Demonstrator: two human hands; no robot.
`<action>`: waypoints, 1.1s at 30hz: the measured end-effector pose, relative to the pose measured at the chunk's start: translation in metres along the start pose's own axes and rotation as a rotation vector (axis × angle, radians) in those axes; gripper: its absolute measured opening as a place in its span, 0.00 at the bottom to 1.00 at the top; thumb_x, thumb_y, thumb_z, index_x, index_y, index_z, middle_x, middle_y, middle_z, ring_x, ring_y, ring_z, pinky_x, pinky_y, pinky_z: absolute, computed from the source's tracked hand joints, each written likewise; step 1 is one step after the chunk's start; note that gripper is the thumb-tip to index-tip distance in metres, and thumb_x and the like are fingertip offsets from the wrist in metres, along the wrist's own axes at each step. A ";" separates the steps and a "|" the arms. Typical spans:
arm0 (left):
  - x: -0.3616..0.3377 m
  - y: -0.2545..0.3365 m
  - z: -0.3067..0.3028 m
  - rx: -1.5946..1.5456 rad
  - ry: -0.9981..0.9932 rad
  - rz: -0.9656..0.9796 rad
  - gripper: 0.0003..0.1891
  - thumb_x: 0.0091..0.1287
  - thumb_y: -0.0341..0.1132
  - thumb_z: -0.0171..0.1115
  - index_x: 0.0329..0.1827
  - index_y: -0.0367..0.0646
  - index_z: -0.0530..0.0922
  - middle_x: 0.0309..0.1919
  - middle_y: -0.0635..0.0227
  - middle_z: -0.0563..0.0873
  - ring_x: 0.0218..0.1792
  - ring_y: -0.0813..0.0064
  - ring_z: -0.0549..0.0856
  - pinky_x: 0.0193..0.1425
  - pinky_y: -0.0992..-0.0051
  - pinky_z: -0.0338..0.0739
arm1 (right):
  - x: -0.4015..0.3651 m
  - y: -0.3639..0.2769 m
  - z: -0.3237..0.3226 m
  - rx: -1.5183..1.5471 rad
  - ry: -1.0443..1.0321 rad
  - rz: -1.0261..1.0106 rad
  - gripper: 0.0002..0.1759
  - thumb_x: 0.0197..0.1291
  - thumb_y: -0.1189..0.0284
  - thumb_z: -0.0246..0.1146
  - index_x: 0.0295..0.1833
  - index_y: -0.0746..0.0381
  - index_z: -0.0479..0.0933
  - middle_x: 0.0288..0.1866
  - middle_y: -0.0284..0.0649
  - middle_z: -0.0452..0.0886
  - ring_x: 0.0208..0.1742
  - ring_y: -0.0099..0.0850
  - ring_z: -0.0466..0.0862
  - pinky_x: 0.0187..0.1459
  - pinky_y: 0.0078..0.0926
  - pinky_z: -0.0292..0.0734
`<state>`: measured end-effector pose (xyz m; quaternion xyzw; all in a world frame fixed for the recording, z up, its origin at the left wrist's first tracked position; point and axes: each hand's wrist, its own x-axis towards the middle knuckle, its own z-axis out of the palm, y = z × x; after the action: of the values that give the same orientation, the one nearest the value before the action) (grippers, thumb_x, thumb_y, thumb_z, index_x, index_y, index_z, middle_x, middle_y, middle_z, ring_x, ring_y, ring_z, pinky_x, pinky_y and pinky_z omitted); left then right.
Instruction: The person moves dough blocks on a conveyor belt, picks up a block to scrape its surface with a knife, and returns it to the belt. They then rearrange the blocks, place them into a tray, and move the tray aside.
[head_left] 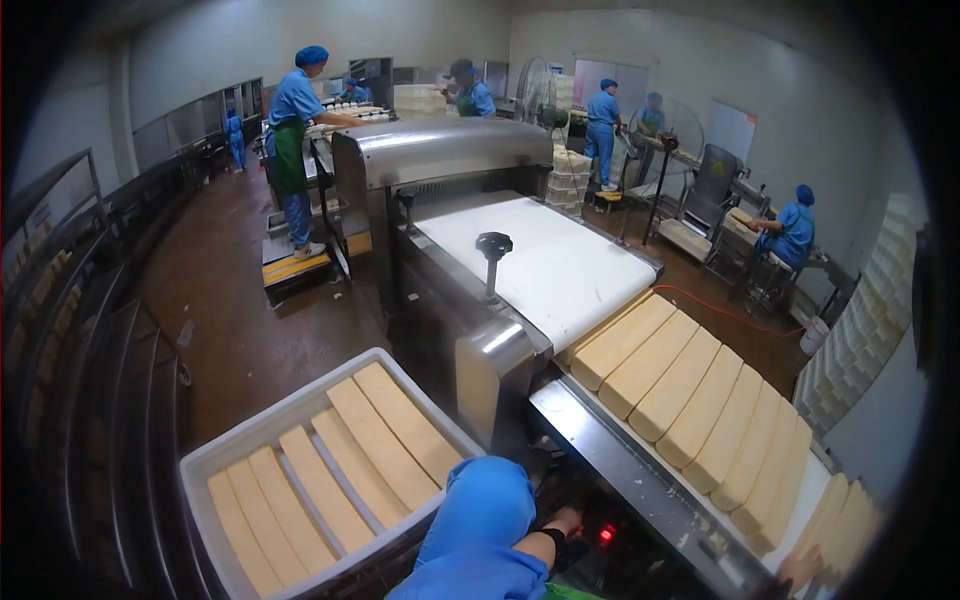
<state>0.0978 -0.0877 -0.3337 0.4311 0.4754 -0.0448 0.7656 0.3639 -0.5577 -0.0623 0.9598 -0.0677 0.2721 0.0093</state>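
My left hand (566,523), below a black wristband, is low beside the machine's dark side, close to a red light (606,534). Its fingers are too dim and partly hidden to read. At the lower right edge, my right hand (799,569) touches the near end of a few long pale blocks (838,520) that look like dough, its fingers seemingly laid along them. More such blocks (690,400) lie side by side in a row on the conveyor (795,515). The row leads up to a wide white belt (540,255) passing under a steel hood (450,145).
To my left, a white tub (205,500) holds several long pale slabs. A black knob (493,245) stands up by the belt. Dark racks (100,400) line the left side. Several people in blue work farther back, one on a step platform (295,268). White stacks (865,300) stand at right.
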 end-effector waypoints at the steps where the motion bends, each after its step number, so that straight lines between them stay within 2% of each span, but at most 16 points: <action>1: 0.001 -0.001 0.000 0.009 -0.001 -0.001 0.18 0.73 0.44 0.45 0.34 0.39 0.76 0.21 0.62 0.80 0.17 0.68 0.80 0.19 0.68 0.74 | 0.001 0.003 0.002 -0.007 0.002 0.001 0.39 0.49 0.68 0.63 0.68 0.64 0.61 0.61 0.59 0.66 0.63 0.55 0.65 0.64 0.46 0.61; 9: -0.001 0.003 0.001 0.067 0.001 -0.028 0.17 0.73 0.43 0.46 0.34 0.39 0.76 0.20 0.63 0.80 0.16 0.68 0.80 0.18 0.68 0.74 | 0.014 0.023 0.037 0.020 0.003 -0.083 0.42 0.49 0.52 0.58 0.67 0.66 0.62 0.63 0.64 0.66 0.66 0.57 0.62 0.69 0.53 0.46; 12: -0.009 0.004 0.001 0.066 0.019 -0.023 0.17 0.73 0.43 0.46 0.34 0.39 0.76 0.20 0.63 0.80 0.16 0.68 0.80 0.18 0.68 0.74 | -0.005 -0.046 -0.048 -0.075 -0.191 -0.120 0.41 0.49 0.53 0.57 0.66 0.67 0.63 0.62 0.65 0.66 0.65 0.59 0.62 0.68 0.53 0.48; 15: -0.009 0.003 0.002 0.051 0.020 -0.032 0.17 0.73 0.43 0.46 0.34 0.39 0.76 0.20 0.63 0.80 0.16 0.67 0.80 0.18 0.67 0.74 | 0.001 -0.033 -0.020 -0.087 -0.104 -0.139 0.41 0.48 0.53 0.57 0.65 0.67 0.64 0.62 0.65 0.66 0.65 0.60 0.61 0.68 0.54 0.49; 18: -0.001 -0.001 0.001 0.039 0.009 -0.037 0.17 0.73 0.42 0.46 0.33 0.38 0.76 0.20 0.62 0.80 0.16 0.66 0.81 0.18 0.67 0.75 | 0.006 0.016 0.030 0.039 0.045 -0.079 0.41 0.48 0.53 0.57 0.66 0.66 0.63 0.63 0.65 0.66 0.66 0.60 0.60 0.68 0.55 0.48; 33: 0.001 -0.002 0.001 0.067 0.003 -0.052 0.16 0.73 0.42 0.47 0.36 0.38 0.75 0.22 0.61 0.80 0.18 0.66 0.81 0.20 0.66 0.76 | -0.030 -0.040 -0.055 -0.012 -0.077 0.029 0.40 0.49 0.67 0.63 0.69 0.64 0.59 0.64 0.59 0.64 0.65 0.55 0.62 0.65 0.47 0.59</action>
<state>0.0980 -0.0890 -0.3357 0.4440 0.4858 -0.0798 0.7486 0.3157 -0.5113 -0.0307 0.9684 -0.0838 0.2348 0.0086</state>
